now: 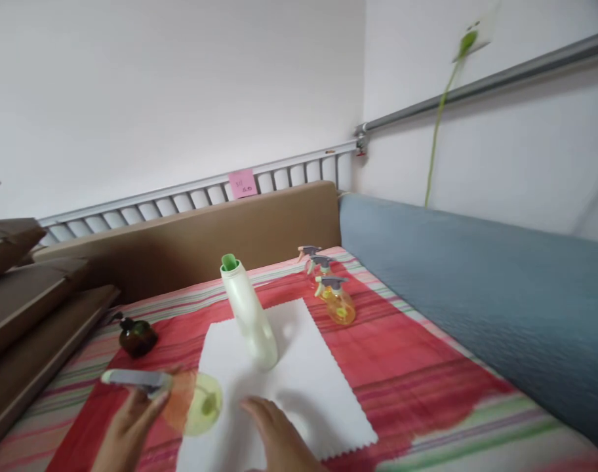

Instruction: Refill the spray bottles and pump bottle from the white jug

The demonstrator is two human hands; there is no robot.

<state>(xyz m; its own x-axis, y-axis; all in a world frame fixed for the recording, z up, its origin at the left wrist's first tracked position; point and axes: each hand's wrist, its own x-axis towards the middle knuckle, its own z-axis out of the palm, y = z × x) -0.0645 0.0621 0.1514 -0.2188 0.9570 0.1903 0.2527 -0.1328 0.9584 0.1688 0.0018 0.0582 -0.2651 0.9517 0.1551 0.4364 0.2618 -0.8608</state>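
My left hand (126, 423) is closed around the neck of a clear spray bottle (200, 405) with a grey trigger head. The bottle is tipped on its side, its rounded base pointing right over the white sheet. My right hand (282, 436) is beside that base, thumb and fingers apart, holding nothing. Some of its fingers are out of sight below the picture edge. A tall pale-green plastic bottle (250, 314) with a green piece in its mouth stands on the white scallop-edged sheet (318, 387), beyond both hands.
Three spray bottles stand behind right, the nearest one (341, 308) holding orange liquid. A dark pump bottle (138, 337) is at left on the red striped cloth (407, 367). Brown cardboard (200, 239), stacked boxes (23, 288) and a blue-grey padded side (476, 262) border the surface.
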